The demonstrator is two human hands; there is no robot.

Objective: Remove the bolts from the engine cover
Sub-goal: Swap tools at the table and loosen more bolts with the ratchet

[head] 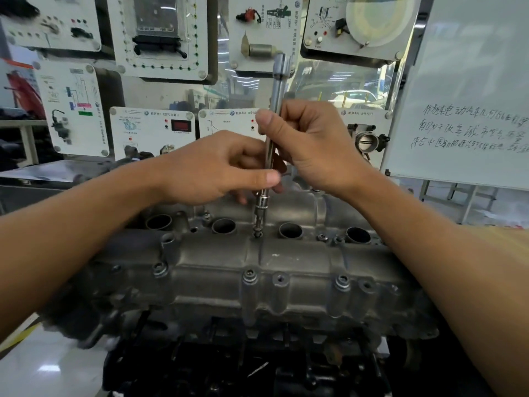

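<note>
A grey cast engine cover (pixel 217 262) lies across the middle of the view, with several round plug wells along its top. A long chrome socket extension (pixel 276 90) stands nearly upright, its socket end (pixel 261 207) seated on a bolt (pixel 256 233) between the two middle wells. My left hand (pixel 211 170) pinches the lower shaft between thumb and fingers. My right hand (pixel 312 144) grips the shaft higher up, thumb on the left side. More bolts sit in the front flange, such as the bolt (pixel 250 274) at centre and the bolt (pixel 342 280) to its right.
Behind the engine stands a display wall of white training panels (pixel 151 133) with sensors and a throttle body (pixel 366 138). A whiteboard (pixel 469 90) with handwriting leans at the right. Dark engine parts (pixel 257 368) fill the space below the cover.
</note>
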